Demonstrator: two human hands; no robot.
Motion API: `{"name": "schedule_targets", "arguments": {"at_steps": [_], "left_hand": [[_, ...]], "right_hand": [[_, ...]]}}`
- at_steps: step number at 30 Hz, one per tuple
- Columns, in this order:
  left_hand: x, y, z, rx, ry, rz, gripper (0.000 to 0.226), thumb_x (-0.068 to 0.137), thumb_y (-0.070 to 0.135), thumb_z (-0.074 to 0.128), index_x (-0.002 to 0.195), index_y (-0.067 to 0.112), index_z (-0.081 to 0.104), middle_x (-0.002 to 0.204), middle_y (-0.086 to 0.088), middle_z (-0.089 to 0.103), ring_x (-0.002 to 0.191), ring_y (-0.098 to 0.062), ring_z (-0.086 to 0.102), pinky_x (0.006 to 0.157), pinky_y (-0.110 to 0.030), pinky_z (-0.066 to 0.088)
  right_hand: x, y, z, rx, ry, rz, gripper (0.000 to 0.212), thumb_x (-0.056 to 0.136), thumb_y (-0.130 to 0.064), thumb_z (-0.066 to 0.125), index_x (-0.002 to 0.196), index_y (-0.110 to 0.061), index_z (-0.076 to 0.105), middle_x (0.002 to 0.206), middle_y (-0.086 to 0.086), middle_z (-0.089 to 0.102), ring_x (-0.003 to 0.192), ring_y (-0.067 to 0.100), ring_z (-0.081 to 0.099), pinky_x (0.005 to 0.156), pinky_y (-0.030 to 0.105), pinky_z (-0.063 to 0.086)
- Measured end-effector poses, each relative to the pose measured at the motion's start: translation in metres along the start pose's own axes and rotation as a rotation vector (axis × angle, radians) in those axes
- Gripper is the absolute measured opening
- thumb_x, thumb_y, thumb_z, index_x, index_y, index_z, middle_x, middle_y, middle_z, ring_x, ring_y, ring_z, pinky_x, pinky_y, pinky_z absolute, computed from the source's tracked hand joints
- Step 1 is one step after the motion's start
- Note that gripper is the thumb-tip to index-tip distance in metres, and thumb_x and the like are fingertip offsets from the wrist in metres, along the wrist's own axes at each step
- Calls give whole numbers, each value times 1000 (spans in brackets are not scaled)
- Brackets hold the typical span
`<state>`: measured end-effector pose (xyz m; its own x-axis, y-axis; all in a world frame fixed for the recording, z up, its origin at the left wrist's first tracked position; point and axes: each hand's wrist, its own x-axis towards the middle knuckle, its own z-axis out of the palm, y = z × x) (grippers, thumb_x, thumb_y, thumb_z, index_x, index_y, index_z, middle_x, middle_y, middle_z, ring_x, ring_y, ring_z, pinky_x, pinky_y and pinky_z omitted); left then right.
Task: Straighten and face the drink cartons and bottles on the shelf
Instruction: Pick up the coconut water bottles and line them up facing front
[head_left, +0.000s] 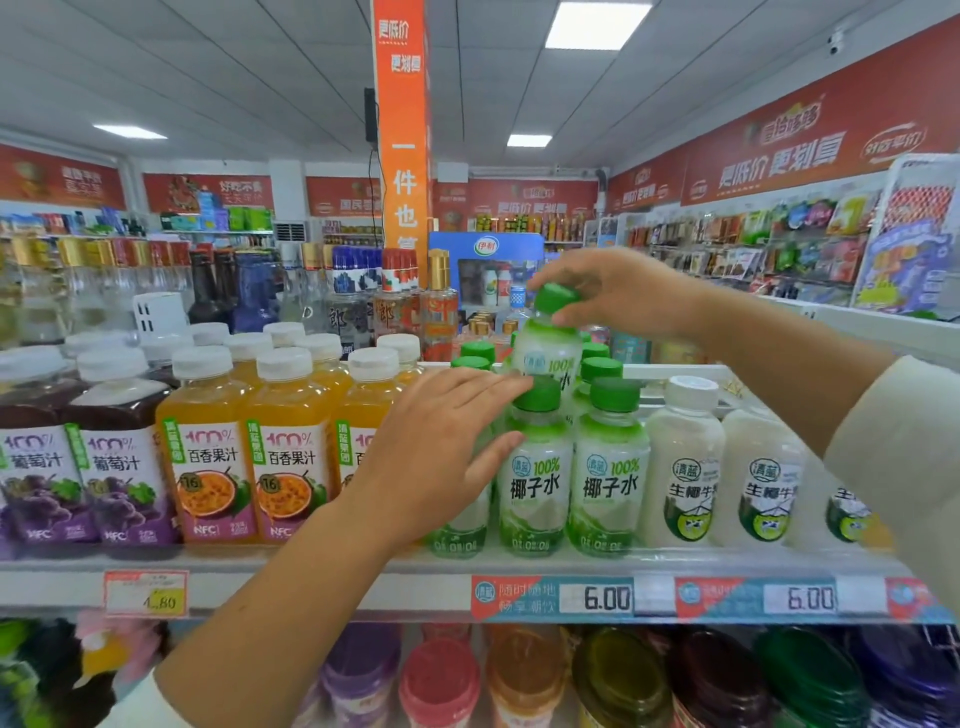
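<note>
My right hand (618, 291) pinches the green cap of a coconut water bottle (548, 345) and holds it lifted above the rows of the same green-capped bottles (608, 467) on the top shelf (311, 569). My left hand (441, 452) lies with straight fingers against the front-left coconut water bottle, fingertips near the neck of the one beside it (535, 467). That front-left bottle is mostly hidden behind the hand. All front labels face me.
Left of my hand stand orange passion fruit juice bottles (291, 447) and purple grape juice bottles (119, 457). White coconut milk bottles (685, 467) fill the right side. Glass liquor bottles (395, 306) stand behind. Price tags (602, 597) line the shelf edge; coloured jars (524, 675) sit below.
</note>
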<state>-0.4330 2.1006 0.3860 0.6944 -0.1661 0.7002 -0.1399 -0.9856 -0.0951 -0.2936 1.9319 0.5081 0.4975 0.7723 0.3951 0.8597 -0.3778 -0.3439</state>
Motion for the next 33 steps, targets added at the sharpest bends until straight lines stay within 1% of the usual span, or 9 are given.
{"name": "schedule_targets", "arguments": {"at_steps": [4, 9, 13, 17, 19, 21, 25, 29, 33], "left_hand": [[0, 3, -4, -28, -31, -46, 54, 96, 56, 34, 147, 35, 36, 145, 18, 46, 134, -3, 34, 108, -21, 12], [-3, 14, -6, -89, 29, -106, 66, 94, 63, 33, 151, 31, 27, 156, 14, 30, 145, -3, 17, 117, -22, -4], [-24, 41, -9, -272, 66, -155, 83, 84, 77, 28, 153, 31, 20, 156, 13, 28, 143, -4, 17, 114, -20, 5], [-57, 69, 3, -853, -139, -280, 93, 65, 82, 59, 144, 58, 16, 151, 24, 35, 136, -2, 38, 115, -35, 31], [-72, 78, 15, -1141, -220, -373, 93, 62, 69, 76, 138, 63, 23, 141, 25, 49, 125, -2, 53, 108, -39, 43], [-87, 86, 25, -1280, -314, -434, 91, 67, 51, 83, 140, 54, 30, 132, 21, 59, 118, -6, 61, 106, -42, 45], [-117, 102, 36, -1389, -409, -480, 85, 68, 40, 84, 139, 42, 39, 124, 11, 67, 113, -16, 66, 103, -45, 47], [-141, 114, 39, -1368, -444, -502, 77, 70, 39, 80, 136, 46, 40, 121, 22, 66, 111, -1, 63, 95, -30, 50], [-155, 121, 41, -1366, -488, -506, 78, 74, 37, 80, 139, 44, 39, 124, 24, 63, 115, 1, 59, 104, -35, 46]], "right_hand": [[-21, -22, -29, 197, 264, -65, 33, 89, -7, 63, 118, -20, 54, 117, -1, 63, 101, 9, 65, 90, 32, 56], [-56, -46, -50, 335, 529, -113, 19, 94, -13, 60, 106, -23, 50, 108, 3, 66, 95, 17, 67, 82, 29, 57], [-93, -54, -35, 472, 496, -48, 14, 94, -12, 58, 102, -21, 52, 101, 4, 69, 81, 10, 67, 68, 21, 56], [-128, -47, 7, 665, 483, 62, 15, 94, -5, 57, 104, -15, 53, 88, 0, 69, 68, 5, 66, 56, 18, 51], [-143, -42, 29, 709, 473, 132, 14, 94, -5, 56, 104, -15, 54, 84, -4, 70, 68, 4, 66, 57, 19, 53], [-158, -37, 50, 746, 459, 206, 14, 95, -6, 56, 104, -15, 56, 84, -6, 72, 68, 4, 67, 58, 19, 53], [-182, -30, 83, 827, 494, 322, 13, 92, -7, 60, 103, -15, 61, 88, -3, 75, 72, 9, 68, 61, 24, 57], [-204, -26, 109, 849, 545, 405, 15, 90, -12, 63, 97, -26, 65, 83, -5, 74, 73, 11, 68, 68, 32, 57], [-220, -27, 125, 905, 561, 467, 14, 90, -13, 64, 99, -24, 65, 85, -2, 74, 75, 11, 68, 65, 33, 60]]}}
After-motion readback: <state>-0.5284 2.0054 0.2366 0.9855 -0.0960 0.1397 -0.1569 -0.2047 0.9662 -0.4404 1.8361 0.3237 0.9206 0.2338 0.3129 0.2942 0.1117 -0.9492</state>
